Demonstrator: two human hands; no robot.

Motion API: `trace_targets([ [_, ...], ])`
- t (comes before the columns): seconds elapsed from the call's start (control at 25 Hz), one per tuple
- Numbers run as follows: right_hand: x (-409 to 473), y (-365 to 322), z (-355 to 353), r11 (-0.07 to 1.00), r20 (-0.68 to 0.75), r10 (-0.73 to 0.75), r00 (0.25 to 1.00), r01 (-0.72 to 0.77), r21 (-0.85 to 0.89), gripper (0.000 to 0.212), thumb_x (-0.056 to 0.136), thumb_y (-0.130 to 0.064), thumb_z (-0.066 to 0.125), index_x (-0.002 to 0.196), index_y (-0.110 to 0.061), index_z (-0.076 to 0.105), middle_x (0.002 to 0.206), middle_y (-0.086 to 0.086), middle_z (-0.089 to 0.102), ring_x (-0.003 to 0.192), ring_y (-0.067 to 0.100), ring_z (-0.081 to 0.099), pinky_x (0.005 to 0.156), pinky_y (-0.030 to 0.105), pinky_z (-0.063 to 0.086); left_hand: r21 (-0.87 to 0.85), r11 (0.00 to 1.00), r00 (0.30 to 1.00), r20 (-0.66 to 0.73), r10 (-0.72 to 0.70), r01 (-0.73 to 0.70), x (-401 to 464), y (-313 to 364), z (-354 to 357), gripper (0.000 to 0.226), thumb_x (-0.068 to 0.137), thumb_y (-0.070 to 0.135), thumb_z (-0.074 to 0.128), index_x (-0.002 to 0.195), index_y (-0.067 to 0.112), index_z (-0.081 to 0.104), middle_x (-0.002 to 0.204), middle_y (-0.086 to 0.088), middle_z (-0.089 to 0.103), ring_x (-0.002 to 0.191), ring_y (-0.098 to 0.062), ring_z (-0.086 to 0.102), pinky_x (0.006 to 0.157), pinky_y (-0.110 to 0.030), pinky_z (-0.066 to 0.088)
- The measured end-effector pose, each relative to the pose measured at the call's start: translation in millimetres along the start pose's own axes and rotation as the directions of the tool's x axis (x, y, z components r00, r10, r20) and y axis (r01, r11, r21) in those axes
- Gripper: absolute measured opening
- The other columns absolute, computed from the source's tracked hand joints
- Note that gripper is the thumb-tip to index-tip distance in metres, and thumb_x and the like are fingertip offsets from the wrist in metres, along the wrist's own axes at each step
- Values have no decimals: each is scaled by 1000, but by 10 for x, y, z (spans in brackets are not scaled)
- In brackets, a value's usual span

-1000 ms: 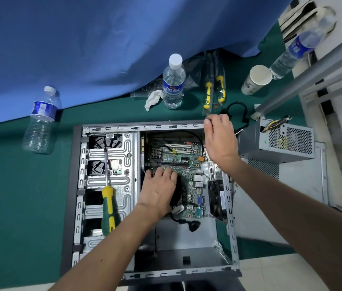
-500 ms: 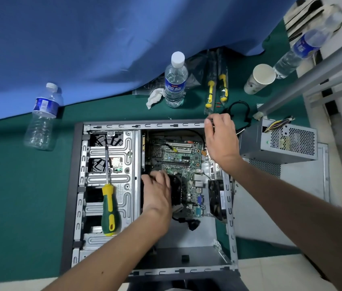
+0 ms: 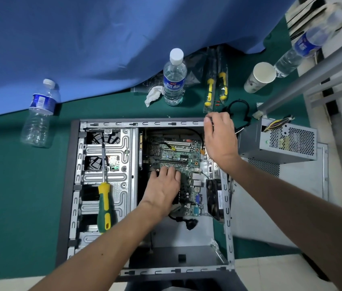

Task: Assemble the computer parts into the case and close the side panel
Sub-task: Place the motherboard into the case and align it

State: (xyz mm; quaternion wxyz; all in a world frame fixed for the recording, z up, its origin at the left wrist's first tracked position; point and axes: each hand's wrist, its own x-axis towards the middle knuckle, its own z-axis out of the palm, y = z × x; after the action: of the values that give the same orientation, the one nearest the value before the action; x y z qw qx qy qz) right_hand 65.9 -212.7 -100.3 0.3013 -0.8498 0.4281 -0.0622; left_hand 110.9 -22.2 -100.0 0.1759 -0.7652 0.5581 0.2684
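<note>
Lying flat on green cloth (image 3: 8, 185), the case (image 3: 227, 206) runs lengthwise toward me — left hand (image 3: 162, 191) fingers flat on motherboard (image 3: 178, 153), right hand (image 3: 220, 139) curled gripping its far corner.

Bare, dull sheet-metal case (image 3: 226, 206); matt green cloth table cover (image 3: 19, 185); clear glossy plastic bottle (image 3: 174, 80); probably paper cup (image 3: 260, 77).

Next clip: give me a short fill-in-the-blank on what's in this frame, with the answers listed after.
1. The left hand rests on the ____ inside the open case.
2. The green-and-yellow screwdriver lies on the case's metal ____ cage.
3. The power supply sits ____ the case, on its right.
4. The right hand is at the case's top-right ____.

Missing words: motherboard; drive; outside; corner
</note>
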Motion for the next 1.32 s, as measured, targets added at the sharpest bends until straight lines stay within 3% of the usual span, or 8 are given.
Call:
trace_targets([
  [0.2, -12, 23, 7, 991, -84, 56, 995, -45, 127, 34, 107, -27, 29, 120, -9, 55, 117, 7, 49, 104, 21, 49, 84, 30, 37, -272, 962, 999, -30, 19, -26, 174, -82, -153, 79, 77, 43, 78, 137, 14, 36, 131, -8, 43, 124, -28, 44, 110, -45, 35],
  [0.36, -8, 38, 12, 985, -130, 97, 987, -77, 152, 34, 107, -24, 29, 120, -5, 54, 118, 13, 49, 106, 25, 49, 92, 35, 39, -830, 556, 999, -21, 35, -37, 738, -134, -530, 60, 91, 13, 62, 146, 22, 40, 141, -8, 37, 119, -24, 51, 93, -18, 46],
  [0.56, -3, 64, 30, 987, -126, 96, 987, -77, 143, 34, 107, -24, 30, 119, -4, 54, 115, 14, 50, 107, 27, 49, 94, 41, 40, -990, 103, 995, 91, -51, 96, 959, -19, -652, 67, 87, -10, 44, 150, 10, 35, 149, -11, 44, 119, -14, 50, 92, -20, 40],
  [0.64, 0, 61, 22, 989, -120, 84, 989, -69, 130, 35, 107, -25, 30, 118, -4, 55, 114, 14, 51, 107, 28, 48, 94, 42, 40, -979, 202, 985, -42, -168, -7, 845, -58, -580, 54, 91, -4, 45, 143, 12, 48, 137, -9, 56, 104, -16, 58, 82, -18, 43],
  [0.76, 5, 46, 3, 992, -103, 74, 992, -62, 112, 34, 107, -24, 31, 116, -3, 56, 114, 15, 52, 107, 29, 47, 93, 41, 39, -756, 653, 955, -231, -185, -56, 641, -121, -414, 41, 95, 10, 48, 135, 13, 56, 119, -10, 59, 110, -27, 58, 93, -30, 45],
  [0.88, -1, 27, -14, 992, -85, 75, 993, -66, 108, 32, 106, -24, 33, 116, -3, 56, 115, 15, 52, 109, 30, 47, 94, 43, 39, -507, 862, 999, -30, -39, 18, 526, -88, -319, 52, 98, 23, 52, 147, 13, 38, 135, -16, 48, 127, -35, 46, 106, -43, 40],
  [1.12, -2, 21, -5, 991, -83, 91, 992, -82, 106, 32, 105, -29, 38, 117, -6, 56, 118, 13, 52, 112, 29, 48, 95, 42, 41, -502, 860, 994, 5, 108, -91, 338, -178, -214, 86, 94, 44, 57, 152, 43, -6, 149, -15, 28, 136, -34, 31, 112, -50, 33],
  [1.32, -1, 18, -6, 991, -82, 90, 993, -80, 109, 32, 105, -30, 38, 117, -6, 56, 116, 13, 52, 110, 28, 48, 94, 42, 41, -194, 976, 993, 42, 110, -100, 73, -221, -95, 100, 80, 63, 65, 154, 21, 12, 142, -11, 35, 132, -29, 35, 110, -50, 31],
])
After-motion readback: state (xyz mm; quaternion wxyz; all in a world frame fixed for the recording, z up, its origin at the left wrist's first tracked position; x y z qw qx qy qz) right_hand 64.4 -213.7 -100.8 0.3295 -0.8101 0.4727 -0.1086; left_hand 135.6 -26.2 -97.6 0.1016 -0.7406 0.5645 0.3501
